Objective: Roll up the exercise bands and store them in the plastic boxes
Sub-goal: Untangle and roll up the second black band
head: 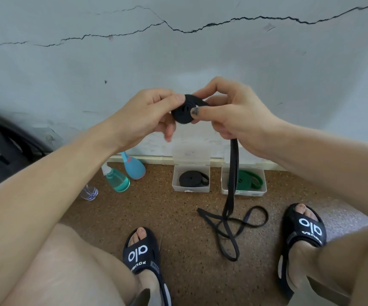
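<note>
Black band (pixel 230 195): partly rolled, coil (pixel 183 111) held at chest height between both hands. Left hand (pixel 143 115) pinches coil's left edge; right hand (pixel 229 113) pinches right edge, thumb across face. Tail drops straight down under right hand, loose loops on floor (pixel 178 228). 2 open boxes beyond: left box (pixel 190 189) holds black roll, right box (pixel 243 192) green.

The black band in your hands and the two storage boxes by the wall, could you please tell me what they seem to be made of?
Black band: likely matte rubber or latex; it coils tightly and hangs limp. Storage boxes: seemingly translucent, frosted plastic; their walls let light through.
</note>
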The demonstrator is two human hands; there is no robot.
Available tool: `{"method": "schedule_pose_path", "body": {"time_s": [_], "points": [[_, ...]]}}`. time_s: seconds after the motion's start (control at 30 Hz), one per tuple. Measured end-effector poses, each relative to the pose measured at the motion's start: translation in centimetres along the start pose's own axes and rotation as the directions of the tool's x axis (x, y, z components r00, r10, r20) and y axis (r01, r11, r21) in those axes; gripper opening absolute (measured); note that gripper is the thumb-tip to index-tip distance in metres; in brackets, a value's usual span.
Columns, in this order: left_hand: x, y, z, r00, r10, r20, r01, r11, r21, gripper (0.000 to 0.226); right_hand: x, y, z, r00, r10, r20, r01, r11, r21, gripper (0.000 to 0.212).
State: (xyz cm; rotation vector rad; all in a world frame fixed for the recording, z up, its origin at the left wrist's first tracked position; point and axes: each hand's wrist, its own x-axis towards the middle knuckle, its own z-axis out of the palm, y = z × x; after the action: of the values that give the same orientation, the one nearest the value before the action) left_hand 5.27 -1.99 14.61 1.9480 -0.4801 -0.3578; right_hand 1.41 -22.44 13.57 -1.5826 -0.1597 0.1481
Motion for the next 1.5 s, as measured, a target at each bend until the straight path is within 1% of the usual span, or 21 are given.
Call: {"method": "schedule_pose_path", "body": {"time_s": [0.07, 0.13, 0.2, 0.3, 0.37, 0.47, 0.57, 0.63, 0.73, 0.77, 0.83, 0.9, 0.97, 1.03, 1.1, 1.17, 1.27, 1.3, 1.4, 1.43, 1.5], "points": [[-0.4, 0.3, -0.4, 0.992, -0.014, 0.123, -0.002, 0.992, 0.129, 0.033, 0.0, -0.1, -0.4, 0.991, 0.054, 0.122, -0.049, 0.998, -0.045, 0.016], [-0.7, 0.6, -0.5, 0.977, -0.058, 0.203, 0.037, 0.994, 0.106, 0.033, 0.0, -0.3, -0.6, 0.967, 0.111, 0.228, -0.09, 0.991, -0.1, 0.015], [-0.8, 0.5, -0.5, 0.971, -0.057, 0.234, 0.038, 0.996, 0.086, 0.034, -0.1, -0.5, -0.8, 0.955, 0.147, 0.257, -0.114, 0.984, -0.14, 0.015], [-0.5, 0.1, -0.3, 0.988, -0.016, 0.153, 0.002, 0.995, 0.095, 0.032, 0.0, -0.7, -1.0, 0.971, 0.122, 0.203, -0.092, 0.984, -0.152, 0.028], [-0.2, -0.1, -0.1, 0.997, -0.007, 0.071, 0.004, 0.999, 0.044, 0.034, -0.2, -0.7, -0.9, 0.989, 0.068, 0.129, -0.048, 0.987, -0.156, 0.035], [0.0, -0.3, 0.2, 1.0, -0.004, -0.001, 0.004, 0.998, -0.068, 0.032, -0.8, -0.2, 0.0, 0.999, -0.016, 0.034, 0.022, 0.981, -0.195, 0.031], [-0.1, -0.3, 0.3, 1.0, -0.03, 0.007, 0.03, 0.994, -0.105, 0.032, -0.8, 0.2, 0.4, 0.999, -0.047, -0.019, 0.043, 0.984, -0.172, 0.023], [-0.4, 0.0, 0.0, 0.996, -0.047, 0.074, 0.053, 0.995, -0.084, 0.028, -0.7, 0.2, 0.3, 1.0, -0.027, 0.017, 0.029, 0.986, -0.162, 0.02], [-0.9, 0.4, -0.4, 0.983, -0.047, 0.179, 0.025, 0.992, 0.123, 0.028, -0.7, 0.2, 0.2, 0.988, 0.04, 0.15, -0.01, 0.98, -0.197, 0.017], [-0.9, 0.4, -0.4, 0.977, -0.057, 0.204, 0.026, 0.988, 0.15, 0.029, -0.7, 0.2, 0.2, 0.979, 0.066, 0.193, -0.024, 0.977, -0.21, 0.017], [-0.9, 0.3, -0.4, 0.972, -0.066, 0.227, 0.034, 0.989, 0.145, 0.029, -0.7, 0.1, 0.1, 0.965, 0.098, 0.244, -0.045, 0.975, -0.216, 0.021], [-0.9, 0.0, -0.5, 0.979, -0.044, 0.201, 0.017, 0.991, 0.132, 0.026, -0.6, -0.2, -0.1, 0.967, 0.096, 0.235, -0.048, 0.978, -0.201, 0.031], [-0.8, -0.4, -0.8, 0.991, -0.011, 0.133, -0.002, 0.996, 0.095, 0.027, -0.5, -0.6, -0.7, 0.982, 0.072, 0.174, -0.037, 0.979, -0.2, 0.039], [-0.6, -0.8, -0.9, 0.998, 0.011, 0.055, -0.012, 1.0, 0.027, 0.026, -0.5, -0.8, -1.1, 0.993, 0.035, 0.116, -0.013, 0.982, -0.187, 0.036], [-0.4, -0.7, -0.6, 1.0, 0.01, 0.026, -0.01, 1.0, -0.016, 0.025, -0.6, -0.6, -0.8, 0.997, 0.0, 0.081, 0.014, 0.986, -0.164, 0.029], [-0.3, -0.5, 0.1, 0.999, 0.0, 0.035, 0.002, 0.999, -0.034, 0.025, -0.7, -0.1, -0.2, 0.999, -0.022, 0.04, 0.029, 0.984, -0.176, 0.025], [-0.4, -0.4, 0.5, 0.993, -0.076, 0.086, 0.085, 0.991, -0.107, 0.025, -0.7, 0.3, -0.1, 0.999, -0.037, 0.016, 0.039, 0.974, -0.223, 0.02], [-0.6, -0.3, 0.4, 0.99, -0.089, 0.113, 0.099, 0.992, -0.08, 0.024, -0.8, 0.3, -0.3, 0.999, -0.028, 0.038, 0.036, 0.971, -0.237, 0.019], [-0.9, 0.1, 0.0, 0.981, -0.069, 0.183, 0.037, 0.984, 0.173, 0.03, -0.9, 0.1, -0.8, 0.987, 0.03, 0.159, 0.015, 0.962, -0.272, 0.02], [-0.9, 0.2, -0.1, 0.977, -0.073, 0.202, 0.033, 0.98, 0.197, 0.033, -0.9, 0.1, -0.9, 0.98, 0.053, 0.191, 0.004, 0.959, -0.285, 0.02], [-0.9, 0.2, 0.0, 0.971, -0.075, 0.228, 0.034, 0.983, 0.181, 0.036, -0.8, 0.0, -1.0, 0.969, 0.088, 0.233, -0.017, 0.957, -0.291, 0.021]]}}
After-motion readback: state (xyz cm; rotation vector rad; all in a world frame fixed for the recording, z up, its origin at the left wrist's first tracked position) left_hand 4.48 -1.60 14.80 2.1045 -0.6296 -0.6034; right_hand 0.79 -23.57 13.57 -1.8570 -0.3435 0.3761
